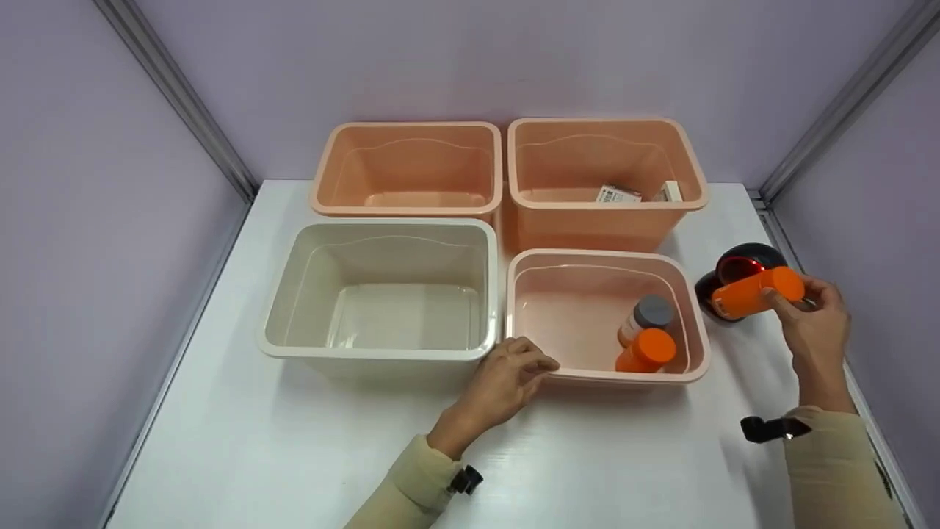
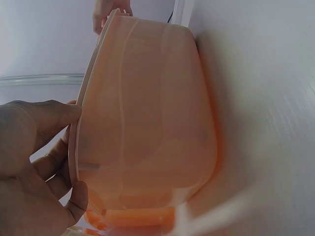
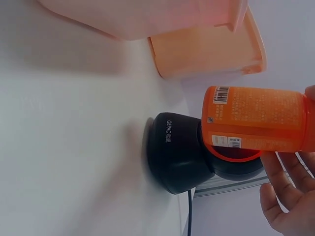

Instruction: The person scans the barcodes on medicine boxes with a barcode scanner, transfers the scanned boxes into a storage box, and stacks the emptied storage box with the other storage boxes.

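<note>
My right hand (image 1: 819, 330) grips an orange bottle (image 1: 753, 292) by its capped end, tilted sideways in front of a black barcode scanner (image 1: 750, 257). In the right wrist view, barcode labels show on the side of the bottle (image 3: 253, 119), which overlaps the red-lit window of the scanner (image 3: 174, 152). My left hand (image 1: 507, 378) pinches the near left rim of the light pink bin (image 1: 573, 316); the left wrist view shows thumb and fingers on either side of that rim. Inside this bin stand a grey-capped bottle (image 1: 652, 312) and another orange bottle (image 1: 648, 351).
A white bin (image 1: 382, 353) stands left of the pink one. Behind them are two orange bins, the left one (image 1: 407, 209) and the right one (image 1: 602, 220), which holds small white boxes (image 1: 618, 194). Purple-grey walls (image 1: 470, 59) enclose the white table (image 1: 220, 411). A cable (image 3: 189, 211) trails from the scanner.
</note>
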{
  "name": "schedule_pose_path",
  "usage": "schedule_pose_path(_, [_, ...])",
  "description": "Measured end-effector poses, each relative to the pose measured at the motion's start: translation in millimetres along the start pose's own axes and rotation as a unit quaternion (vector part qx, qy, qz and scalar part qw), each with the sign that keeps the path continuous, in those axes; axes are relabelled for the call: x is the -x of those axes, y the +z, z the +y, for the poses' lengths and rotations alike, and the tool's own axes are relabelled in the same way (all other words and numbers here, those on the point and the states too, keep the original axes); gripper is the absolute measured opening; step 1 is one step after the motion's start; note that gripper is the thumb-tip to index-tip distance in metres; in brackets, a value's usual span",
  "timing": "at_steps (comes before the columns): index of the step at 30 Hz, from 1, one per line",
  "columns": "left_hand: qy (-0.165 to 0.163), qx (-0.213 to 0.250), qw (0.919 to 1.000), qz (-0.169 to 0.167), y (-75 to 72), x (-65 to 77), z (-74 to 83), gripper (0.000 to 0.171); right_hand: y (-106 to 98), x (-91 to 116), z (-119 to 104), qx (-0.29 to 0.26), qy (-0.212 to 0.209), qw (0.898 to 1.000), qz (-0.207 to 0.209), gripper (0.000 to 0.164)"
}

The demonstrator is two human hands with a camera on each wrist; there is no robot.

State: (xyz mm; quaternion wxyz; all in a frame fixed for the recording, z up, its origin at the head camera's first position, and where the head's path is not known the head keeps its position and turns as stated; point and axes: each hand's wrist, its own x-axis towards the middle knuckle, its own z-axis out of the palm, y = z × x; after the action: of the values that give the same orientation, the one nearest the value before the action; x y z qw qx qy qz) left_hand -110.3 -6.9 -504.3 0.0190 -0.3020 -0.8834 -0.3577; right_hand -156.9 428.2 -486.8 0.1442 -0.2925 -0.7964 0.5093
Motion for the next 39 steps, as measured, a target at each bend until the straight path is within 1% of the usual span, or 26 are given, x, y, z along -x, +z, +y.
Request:
schedule_pose_path(4, [-0.001,-0.003,1.0,-0.002,0.3,0.0,0.3,0.016,0.7,0.2,3.0,-0.008,0.009,1.0,0.02,0.057])
schedule_pose_path(10, [-0.002,-0.009,1.0,0.002,0.2,0.2,0.5,0.017,0.3,-0.3,5.2,-0.016,0.027,0.999,0.028,0.061])
schedule_pose_path(13, [-0.002,-0.01,0.9999,0.004,0.3,0.3,0.5,0.017,0.0,-0.4,4.9,-0.026,0.037,0.998,0.032,0.06])
schedule_pose_path(19, [0.006,-0.007,0.9999,0.008,0.6,0.2,-0.3,0.018,-0.7,-0.5,3.1,-0.032,0.045,0.997,0.049,0.05])
schedule_pose_path(25, [0.007,-0.004,1.0,0.005,0.6,0.4,-0.8,0.016,-0.9,0.7,0.1,-0.053,0.054,0.996,0.052,0.047])
schedule_pose_path(30, [0.008,-0.006,0.9999,0.007,1.0,0.8,-1.5,0.016,1.0,2.1,-0.8,-0.044,0.049,0.996,0.052,0.049])
schedule_pose_path(35, [0.007,-0.003,0.9999,0.01,1.7,0.8,-2.2,0.017,2.7,2.6,-1.6,-0.042,0.047,0.996,0.056,0.046])
schedule_pose_path(39, [0.009,-0.002,0.9999,0.009,1.5,0.5,-2.8,0.017,2.6,3.0,-0.9,-0.037,0.059,0.996,0.056,0.045])
